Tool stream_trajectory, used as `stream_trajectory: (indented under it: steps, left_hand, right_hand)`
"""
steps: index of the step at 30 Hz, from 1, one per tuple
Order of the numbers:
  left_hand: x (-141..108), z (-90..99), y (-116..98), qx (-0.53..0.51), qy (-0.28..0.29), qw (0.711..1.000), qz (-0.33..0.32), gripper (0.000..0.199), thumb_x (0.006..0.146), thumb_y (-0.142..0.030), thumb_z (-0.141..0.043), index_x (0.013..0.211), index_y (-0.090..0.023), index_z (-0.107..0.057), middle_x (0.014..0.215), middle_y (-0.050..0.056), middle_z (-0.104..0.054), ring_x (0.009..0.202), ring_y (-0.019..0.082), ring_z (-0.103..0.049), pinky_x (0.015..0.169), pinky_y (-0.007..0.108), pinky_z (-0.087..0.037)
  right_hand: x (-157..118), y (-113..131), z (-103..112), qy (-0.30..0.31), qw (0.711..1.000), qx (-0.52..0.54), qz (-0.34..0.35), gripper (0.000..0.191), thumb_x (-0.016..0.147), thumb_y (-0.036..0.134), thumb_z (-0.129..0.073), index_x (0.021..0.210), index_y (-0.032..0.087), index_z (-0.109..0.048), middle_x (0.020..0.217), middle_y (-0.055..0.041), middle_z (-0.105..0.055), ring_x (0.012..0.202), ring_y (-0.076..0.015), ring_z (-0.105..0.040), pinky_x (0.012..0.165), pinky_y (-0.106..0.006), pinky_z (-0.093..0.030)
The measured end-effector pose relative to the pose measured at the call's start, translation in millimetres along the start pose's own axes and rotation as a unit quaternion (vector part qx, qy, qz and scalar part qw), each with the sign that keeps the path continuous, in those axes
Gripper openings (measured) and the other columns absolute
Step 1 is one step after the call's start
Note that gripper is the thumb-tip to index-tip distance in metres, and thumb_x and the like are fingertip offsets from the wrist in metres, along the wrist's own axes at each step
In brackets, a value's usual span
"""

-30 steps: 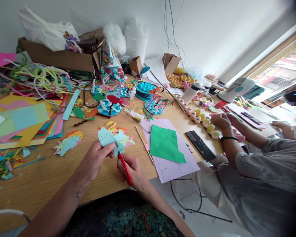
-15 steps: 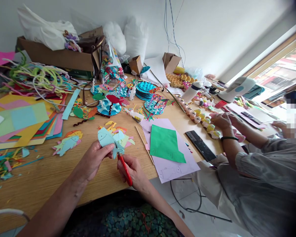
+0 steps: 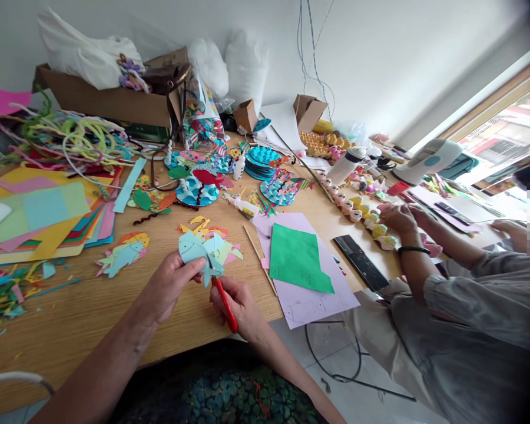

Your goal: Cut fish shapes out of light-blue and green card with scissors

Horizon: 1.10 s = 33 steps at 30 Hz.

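My left hand pinches a light-blue paper fish between thumb and fingers, its tail toward the right. Red-handled scissors are gripped in my right hand, their blades up at the fish's tail end and partly hidden by the paper. Just behind the fish lies a heap of yellow, orange and pale green paper scraps. To the left, a small stack of cut paper fish rests on the wooden table.
Right of my hands, a green sheet covers part of a lilac sheet with drawn fish. Coloured papers and clippings lie left. Glue bottles and decorated plates stand behind. A co-worker's hands are at the right.
The view has shifted very slightly. My hands, the paper fish and the scissors keep nearly the same position, with the fish tilted a little differently.
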State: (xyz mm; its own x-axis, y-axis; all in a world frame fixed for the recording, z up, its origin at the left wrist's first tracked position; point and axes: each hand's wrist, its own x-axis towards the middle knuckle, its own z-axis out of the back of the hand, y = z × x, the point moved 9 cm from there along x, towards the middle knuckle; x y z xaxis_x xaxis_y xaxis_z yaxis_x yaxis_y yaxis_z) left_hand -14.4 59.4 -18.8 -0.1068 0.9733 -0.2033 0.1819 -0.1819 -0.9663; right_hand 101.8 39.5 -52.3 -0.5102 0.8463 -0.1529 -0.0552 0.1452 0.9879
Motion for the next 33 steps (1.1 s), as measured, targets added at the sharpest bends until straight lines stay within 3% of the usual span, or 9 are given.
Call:
stream_trajectory:
  steps: [16, 25, 33]
  left_hand:
    - [-0.1, -0.5, 4.2, -0.013, 0.013, 0.999, 0.028, 0.013, 0.059, -0.03, -0.071, 0.056, -0.019, -0.065, 0.055, -0.002, -0.062, 0.055, 0.013, -0.051, 0.055, 0.024, -0.044]
    - [-0.2, 5.9, 3.8, -0.024, -0.035, 0.999, 0.026, 0.012, 0.057, -0.029, -0.072, 0.06, -0.019, -0.065, 0.056, -0.003, -0.065, 0.059, 0.013, -0.053, 0.054, 0.023, -0.044]
    - [-1.5, -1.1, 6.8, -0.012, -0.004, 0.999, 0.038, 0.015, 0.059, -0.032, -0.071, 0.063, -0.018, -0.067, 0.058, -0.002, -0.067, 0.061, 0.014, -0.054, 0.058, 0.025, -0.045]
  right_hand:
    - [0.3, 4.5, 3.8, -0.021, 0.998, -0.043, 0.03, 0.041, 0.086, 0.049, -0.052, 0.059, 0.02, -0.042, 0.054, 0.0029, -0.038, 0.055, -0.0112, -0.036, 0.049, -0.023, -0.029]
    - [0.5, 2.8, 3.2, -0.02, 0.999, -0.033, 0.038, 0.03, 0.085, 0.035, -0.05, 0.061, 0.019, -0.044, 0.055, 0.0037, -0.04, 0.052, -0.0092, -0.037, 0.047, -0.02, -0.031]
    - [-0.3, -0.3, 1.7, -0.012, 1.0, -0.012, 0.013, 0.035, 0.085, 0.045, -0.053, 0.063, 0.019, -0.044, 0.055, 0.0044, -0.04, 0.046, -0.0084, -0.038, 0.043, -0.02, -0.033]
